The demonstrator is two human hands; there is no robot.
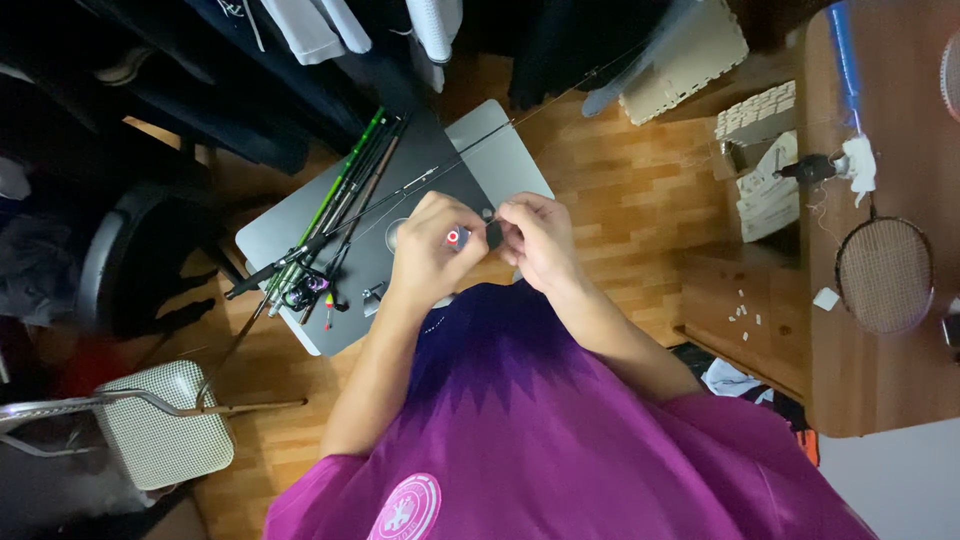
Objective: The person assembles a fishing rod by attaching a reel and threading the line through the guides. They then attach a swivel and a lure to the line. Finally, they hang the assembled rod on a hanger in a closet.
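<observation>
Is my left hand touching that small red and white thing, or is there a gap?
Touching. The head view shows the left hand with its fingers closed around the small red and white piece, no gap visible; the right hand is close beside it.

Wood floor [620, 190] lay under a grey table [290, 225]; a chair [165, 430] stood by its left corner, a brown desk [880, 370] at right.

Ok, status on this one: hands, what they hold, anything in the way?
Left hand pinching a small red-and-white float. Right hand close against it, fingers on a small dark piece. Rods on grey table, clear of hands.
</observation>
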